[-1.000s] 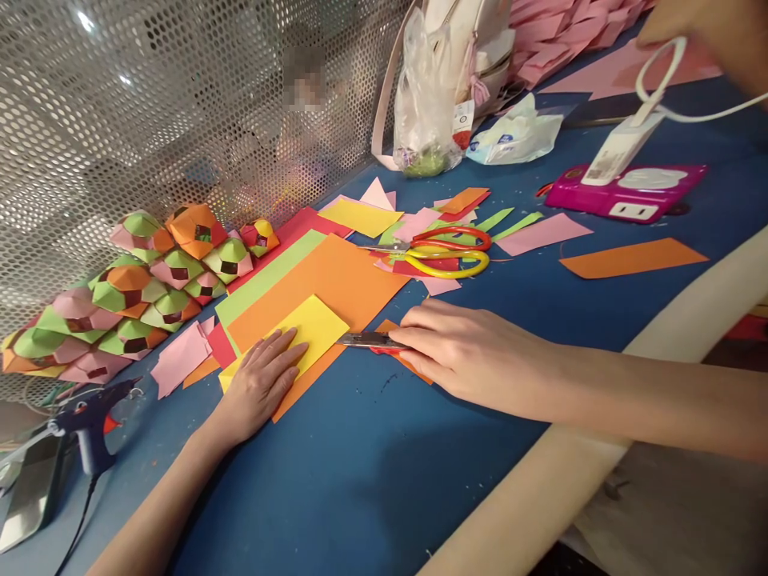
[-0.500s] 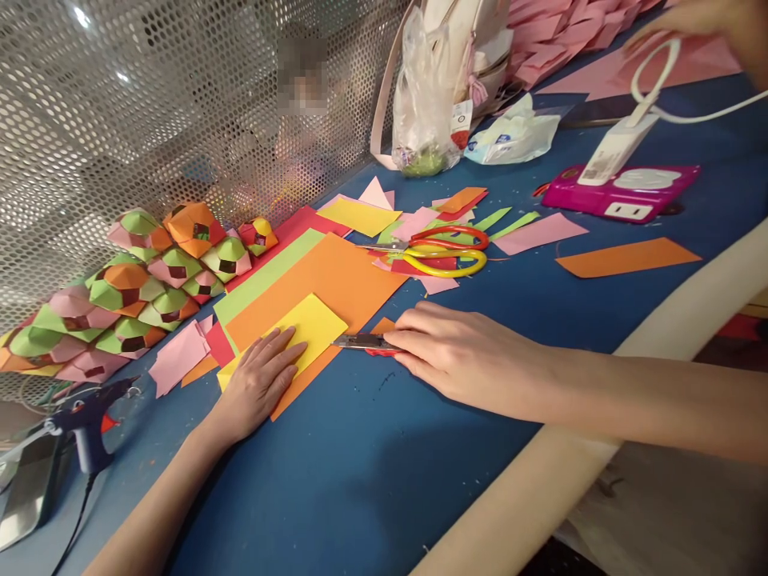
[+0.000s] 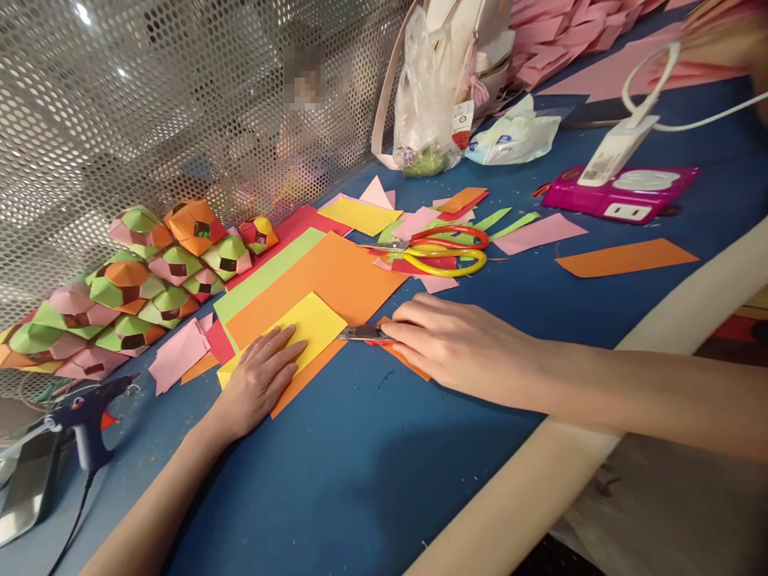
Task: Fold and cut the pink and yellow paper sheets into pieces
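My left hand (image 3: 264,380) lies flat with fingers spread, pressing a yellow paper rectangle (image 3: 315,320) onto a larger orange sheet (image 3: 336,268). Beneath the orange, a light green sheet (image 3: 264,276) and a red sheet (image 3: 294,228) stick out. My right hand (image 3: 447,344) is closed around a utility knife (image 3: 363,333), whose blade points left and meets the yellow paper's right corner. An orange paper strip (image 3: 414,364) lies partly under my right hand. Scissors (image 3: 450,252) with red and yellow handles rest on paper scraps beyond the sheets.
Folded paper balls (image 3: 126,284) are piled along the perforated metal screen (image 3: 198,104). A glue gun (image 3: 90,424) stands at left. Farther back are a plastic bag (image 3: 420,104), a tissue pack (image 3: 516,136) and a purple power strip (image 3: 624,192). Another person's blurred hand (image 3: 726,40) is at top right.
My right hand and the knife have shifted slightly up along the yellow paper's edge, and more of the orange strip shows. The other person's hand has moved at top right. My left hand stays put.
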`<state>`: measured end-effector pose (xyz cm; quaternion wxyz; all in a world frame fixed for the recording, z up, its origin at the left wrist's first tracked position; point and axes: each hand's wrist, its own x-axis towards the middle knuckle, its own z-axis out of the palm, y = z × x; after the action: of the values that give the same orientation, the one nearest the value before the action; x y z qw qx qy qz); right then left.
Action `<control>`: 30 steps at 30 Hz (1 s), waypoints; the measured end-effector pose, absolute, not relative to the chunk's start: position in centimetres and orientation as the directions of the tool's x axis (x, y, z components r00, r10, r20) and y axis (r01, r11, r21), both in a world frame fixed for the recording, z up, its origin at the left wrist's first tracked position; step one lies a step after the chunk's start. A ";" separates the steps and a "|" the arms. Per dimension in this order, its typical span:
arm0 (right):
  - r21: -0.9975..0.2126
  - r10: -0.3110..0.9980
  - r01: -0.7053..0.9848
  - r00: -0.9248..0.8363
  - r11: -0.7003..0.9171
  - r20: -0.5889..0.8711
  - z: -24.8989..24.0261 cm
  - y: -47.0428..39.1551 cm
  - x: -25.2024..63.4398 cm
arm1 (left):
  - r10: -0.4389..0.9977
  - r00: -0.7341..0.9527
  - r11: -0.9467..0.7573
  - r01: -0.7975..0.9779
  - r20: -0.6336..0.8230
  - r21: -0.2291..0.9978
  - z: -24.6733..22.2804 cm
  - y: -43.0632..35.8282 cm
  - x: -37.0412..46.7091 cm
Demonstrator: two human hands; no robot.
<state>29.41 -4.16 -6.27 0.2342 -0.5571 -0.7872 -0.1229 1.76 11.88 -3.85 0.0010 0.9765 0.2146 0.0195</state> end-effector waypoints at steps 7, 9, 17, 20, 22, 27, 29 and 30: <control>-0.136 0.828 0.910 -0.285 0.393 0.483 -6.4 -3.9 29.5 | 0.417 0.908 -0.909 0.417 0.041 0.010 -4.0 12.0 1.7; -0.136 0.831 0.910 -0.285 0.391 0.477 -6.4 -3.9 29.5 | 0.418 0.907 -0.909 0.417 0.047 0.013 -4.0 12.0 1.7; -0.162 0.822 0.894 -0.298 0.419 0.485 -6.5 -4.0 29.4 | 0.419 0.907 -0.908 0.419 0.038 0.014 -3.9 11.9 1.7; -0.164 0.826 0.892 -0.303 0.421 0.475 -6.5 -4.0 29.3 | 0.414 0.909 -0.910 0.413 0.049 0.015 -3.9 11.9 1.7; -0.173 0.827 0.888 -0.304 0.425 0.473 -6.4 -4.0 29.3 | 0.413 0.909 -0.911 0.412 0.057 0.018 -3.9 11.9 1.7; -0.185 0.827 0.883 -0.305 0.431 0.472 -6.4 -4.1 29.1 | 0.417 0.908 -0.909 0.416 0.051 0.023 -3.9 11.8 1.8; -0.187 0.829 0.881 -0.309 0.434 0.467 -6.4 -4.0 29.0 | 0.421 0.905 -0.907 0.421 0.051 0.026 -3.9 11.8 1.7; -0.187 0.829 0.882 -0.308 0.433 0.467 -6.4 -4.0 28.9 | 0.421 0.905 -0.907 0.420 0.051 0.027 -3.9 11.8 1.7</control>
<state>28.92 -4.04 -6.38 0.2552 -0.5300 -0.8070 -0.0518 1.72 11.78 -3.91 0.0079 0.9760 0.2156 0.0278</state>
